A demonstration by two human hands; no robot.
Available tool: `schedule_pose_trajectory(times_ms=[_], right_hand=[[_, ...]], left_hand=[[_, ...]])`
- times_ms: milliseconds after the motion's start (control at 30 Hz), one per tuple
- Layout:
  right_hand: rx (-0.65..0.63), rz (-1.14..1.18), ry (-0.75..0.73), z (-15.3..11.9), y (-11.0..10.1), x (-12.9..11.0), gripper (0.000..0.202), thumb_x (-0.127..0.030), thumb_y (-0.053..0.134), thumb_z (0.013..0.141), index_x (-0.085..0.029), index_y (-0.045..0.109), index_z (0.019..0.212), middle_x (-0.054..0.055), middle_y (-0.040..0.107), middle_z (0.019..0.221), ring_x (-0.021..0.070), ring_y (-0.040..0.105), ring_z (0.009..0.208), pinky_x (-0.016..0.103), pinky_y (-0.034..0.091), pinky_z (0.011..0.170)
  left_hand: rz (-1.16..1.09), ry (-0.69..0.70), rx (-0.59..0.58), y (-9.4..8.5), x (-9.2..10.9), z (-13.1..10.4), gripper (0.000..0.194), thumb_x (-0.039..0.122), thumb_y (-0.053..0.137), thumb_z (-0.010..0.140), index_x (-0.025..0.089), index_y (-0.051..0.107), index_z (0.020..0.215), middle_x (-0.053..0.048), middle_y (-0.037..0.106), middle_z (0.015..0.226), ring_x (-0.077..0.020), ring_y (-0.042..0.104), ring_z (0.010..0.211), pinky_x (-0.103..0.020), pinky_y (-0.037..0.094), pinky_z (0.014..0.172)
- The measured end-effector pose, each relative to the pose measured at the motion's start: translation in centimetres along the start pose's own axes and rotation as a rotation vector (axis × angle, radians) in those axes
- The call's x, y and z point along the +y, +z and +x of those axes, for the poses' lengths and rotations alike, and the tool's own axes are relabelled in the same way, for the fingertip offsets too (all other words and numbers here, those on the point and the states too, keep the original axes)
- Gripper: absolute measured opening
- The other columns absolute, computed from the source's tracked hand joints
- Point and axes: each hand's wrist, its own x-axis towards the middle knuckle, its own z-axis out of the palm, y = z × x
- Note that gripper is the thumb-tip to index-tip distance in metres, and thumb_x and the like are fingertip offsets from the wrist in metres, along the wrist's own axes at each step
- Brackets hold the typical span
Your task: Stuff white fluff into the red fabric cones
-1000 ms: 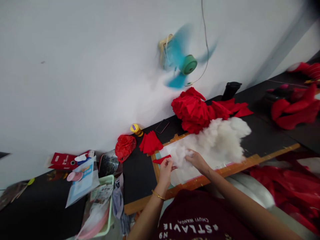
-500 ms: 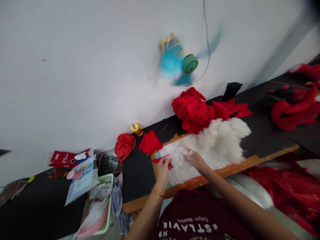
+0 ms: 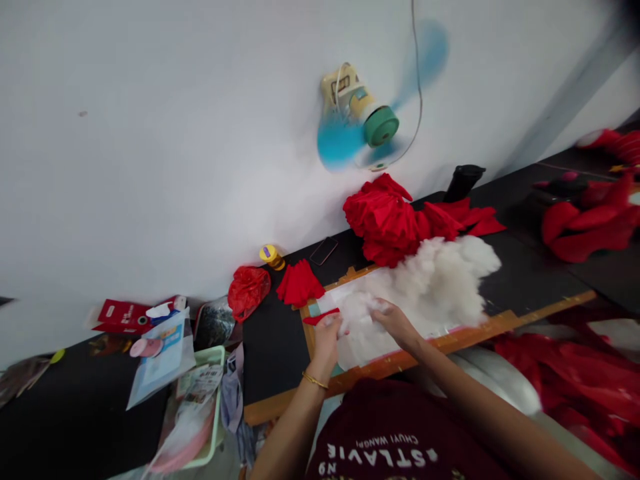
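Observation:
My left hand (image 3: 329, 333), with a gold bracelet on its wrist, holds a small red fabric piece (image 3: 321, 317) whose pointed end sticks out to the left. My right hand (image 3: 391, 319) pinches a tuft of white stuffing at the near edge of the fluffy heap. Between both hands lies loose white stuffing (image 3: 356, 313). The large pile of stuffing (image 3: 453, 277) spreads over a white sheet to the right. Behind it is a big heap of red fabric pieces (image 3: 383, 217). A smaller stack of red pieces (image 3: 300, 283) sits left of the sheet.
The black table (image 3: 273, 353) has a taped wooden front edge. A phone (image 3: 324, 251), a yellow-lidded jar (image 3: 272, 257) and a red plastic bag (image 3: 249, 292) stand near the wall. A spinning fan (image 3: 381, 126) hangs above. At left is a green basket (image 3: 218, 400); a black cup (image 3: 464, 183) stands behind.
The view has shifted slightly. My left hand has turned a little around the red piece, and my right hand has stayed almost in place at the stuffing.

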Motion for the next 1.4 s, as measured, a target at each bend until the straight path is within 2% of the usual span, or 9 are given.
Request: schedule_pose_trajectory(times_ms=[100, 200, 367, 600, 767, 900, 1067, 1267, 1400], right_hand=[[-0.104, 0.037, -0.018, -0.3, 0.0, -0.2, 0.034, -0.04, 0.059, 0.075, -0.018, 0.064, 0.1, 0.001, 0.066, 0.076, 0.0162, 0.058, 0.065, 0.026, 0.046, 0.06], [-0.212, 0.061, -0.088, -0.3, 0.8, -0.2, 0.04, -0.044, 0.064, 0.074, -0.019, 0.062, 0.105, 0.002, 0.068, 0.082, 0.0178, 0.061, 0.071, 0.028, 0.049, 0.065], [-0.078, -0.055, -0.141, 0.7, 1.4, 0.7, 0.02, -0.035, 0.061, 0.072, -0.018, 0.063, 0.083, 0.002, 0.068, 0.077, 0.0173, 0.059, 0.069, 0.028, 0.049, 0.065], [0.039, -0.18, -0.136, 1.3, -0.1, 2.1, 0.016, -0.031, 0.053, 0.068, -0.019, 0.06, 0.076, -0.001, 0.06, 0.062, 0.014, 0.051, 0.054, 0.025, 0.041, 0.052], [0.014, -0.277, -0.271, 1.2, 0.7, 1.5, 0.002, -0.023, 0.054, 0.066, -0.022, 0.052, 0.065, -0.001, 0.058, 0.062, 0.0161, 0.053, 0.062, 0.027, 0.044, 0.062], [-0.047, -0.28, -0.33, 0.8, 1.8, 0.9, 0.001, -0.022, 0.055, 0.069, -0.022, 0.056, 0.068, 0.001, 0.064, 0.072, 0.0182, 0.058, 0.072, 0.029, 0.048, 0.072], [-0.223, -0.109, -0.17, -0.2, 1.6, 0.5, 0.031, -0.036, 0.054, 0.08, -0.019, 0.061, 0.106, 0.002, 0.068, 0.081, 0.0158, 0.059, 0.066, 0.025, 0.047, 0.058], [-0.112, -0.168, -0.253, -0.5, 1.7, 0.5, 0.011, -0.028, 0.058, 0.068, -0.02, 0.058, 0.076, -0.001, 0.064, 0.071, 0.0153, 0.056, 0.065, 0.026, 0.046, 0.063], [-0.03, -0.205, -0.231, -0.1, 1.0, 1.0, 0.015, -0.028, 0.056, 0.063, -0.021, 0.06, 0.076, -0.001, 0.063, 0.068, 0.0165, 0.055, 0.064, 0.028, 0.046, 0.064]], left_hand=[[-0.012, 0.003, 0.028, 0.1, -0.2, -0.2, 0.038, 0.03, 0.078, 0.054, 0.015, 0.063, 0.085, 0.001, 0.065, 0.069, -0.0106, 0.055, 0.054, -0.025, 0.046, 0.055], [-0.023, 0.007, 0.012, 1.4, -0.3, -0.9, 0.045, 0.024, 0.076, 0.053, 0.017, 0.062, 0.095, 0.0, 0.067, 0.073, -0.012, 0.058, 0.057, -0.025, 0.046, 0.056], [0.01, 0.073, -0.039, 2.3, -0.2, -1.4, 0.04, 0.023, 0.075, 0.054, 0.017, 0.062, 0.091, -0.001, 0.067, 0.078, -0.0112, 0.057, 0.06, -0.023, 0.044, 0.06], [0.088, 0.061, 0.045, 0.0, 0.0, -0.7, 0.045, 0.039, 0.079, 0.061, 0.017, 0.065, 0.097, -0.003, 0.066, 0.081, -0.012, 0.057, 0.065, -0.021, 0.04, 0.056], [0.122, 0.028, -0.078, 0.8, 0.1, -1.5, 0.044, 0.054, 0.074, 0.069, 0.016, 0.069, 0.09, -0.006, 0.069, 0.08, -0.0167, 0.06, 0.071, -0.024, 0.042, 0.059], [0.082, 0.024, -0.143, 1.9, -0.5, -1.4, 0.037, 0.04, 0.078, 0.066, 0.015, 0.07, 0.092, -0.008, 0.071, 0.083, -0.0186, 0.064, 0.072, -0.028, 0.047, 0.066], [-0.055, 0.049, -0.167, 1.6, -1.4, -0.3, 0.04, 0.029, 0.073, 0.065, 0.017, 0.068, 0.102, -0.011, 0.074, 0.099, -0.0216, 0.068, 0.083, -0.031, 0.052, 0.074], [-0.085, 0.042, -0.132, 1.7, -1.7, -1.1, 0.039, 0.022, 0.073, 0.061, 0.016, 0.068, 0.1, -0.01, 0.075, 0.098, -0.02, 0.068, 0.076, -0.031, 0.052, 0.073], [-0.086, 0.024, -0.107, 1.1, -1.2, -1.1, 0.039, 0.021, 0.075, 0.057, 0.015, 0.068, 0.096, -0.008, 0.075, 0.088, -0.0205, 0.069, 0.075, -0.031, 0.052, 0.072]])
